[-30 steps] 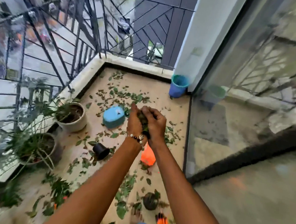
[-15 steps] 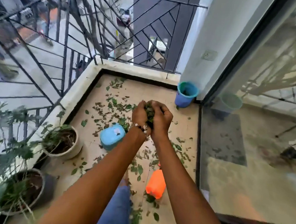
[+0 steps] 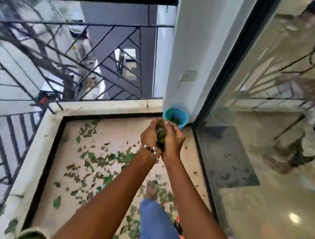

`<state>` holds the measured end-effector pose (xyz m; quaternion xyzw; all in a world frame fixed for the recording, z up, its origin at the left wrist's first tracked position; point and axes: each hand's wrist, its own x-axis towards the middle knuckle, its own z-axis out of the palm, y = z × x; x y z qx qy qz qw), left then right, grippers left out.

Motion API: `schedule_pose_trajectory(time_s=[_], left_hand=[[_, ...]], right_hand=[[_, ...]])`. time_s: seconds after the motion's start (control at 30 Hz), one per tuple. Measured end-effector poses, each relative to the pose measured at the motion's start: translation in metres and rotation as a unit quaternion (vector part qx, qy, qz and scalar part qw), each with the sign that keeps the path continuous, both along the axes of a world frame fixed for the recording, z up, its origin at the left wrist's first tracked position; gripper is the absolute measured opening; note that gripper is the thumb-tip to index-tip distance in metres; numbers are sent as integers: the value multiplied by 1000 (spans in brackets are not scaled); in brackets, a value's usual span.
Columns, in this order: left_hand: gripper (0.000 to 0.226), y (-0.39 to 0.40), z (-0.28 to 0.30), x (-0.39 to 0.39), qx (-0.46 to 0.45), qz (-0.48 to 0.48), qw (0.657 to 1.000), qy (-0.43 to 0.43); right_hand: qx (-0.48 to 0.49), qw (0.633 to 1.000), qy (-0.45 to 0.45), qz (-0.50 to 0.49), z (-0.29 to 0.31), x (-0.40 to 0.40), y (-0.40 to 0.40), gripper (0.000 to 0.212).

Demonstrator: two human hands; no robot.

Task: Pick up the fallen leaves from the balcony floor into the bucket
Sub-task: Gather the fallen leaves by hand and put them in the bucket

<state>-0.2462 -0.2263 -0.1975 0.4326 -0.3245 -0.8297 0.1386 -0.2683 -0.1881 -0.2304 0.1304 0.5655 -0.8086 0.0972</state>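
Cupping the leaf clump (image 3: pixel 160 133) between your pressed-together hands (image 3: pixel 162 138), you've got the blue bucket (image 3: pixel 178 116) just ahead, far-right corner.

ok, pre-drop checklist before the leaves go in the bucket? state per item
1. Load held: ok. Left hand and right hand are cupped together around the clump of leaves.
2. Bucket upright and open: ok. It stands in the far corner by the wall, mouth up, some green already inside.
3. Hands over the mouth: not ok. They look short of the rim; the exact gap cannot be told from one view.
4. Path to the bucket: ok. Only loose leaves lie on the floor between.
5. Spillage from the clump: cannot tell, the frame is blurred.
6. Floor cleared: not ok, many leaves remain.
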Motion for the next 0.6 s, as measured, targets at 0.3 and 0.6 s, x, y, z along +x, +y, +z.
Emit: schedule_pose_trajectory(time_s=[0.3,0.6], left_hand=[[29,-46,-68,-238,46,-58,997,-18],[50,-78,-177,-414,114,-100,985,-86]], right_hand=[[-6,993,-100,-61,-64,-231,-41,17],[-68,969,-211,-108,-146,-401,-66,17]])
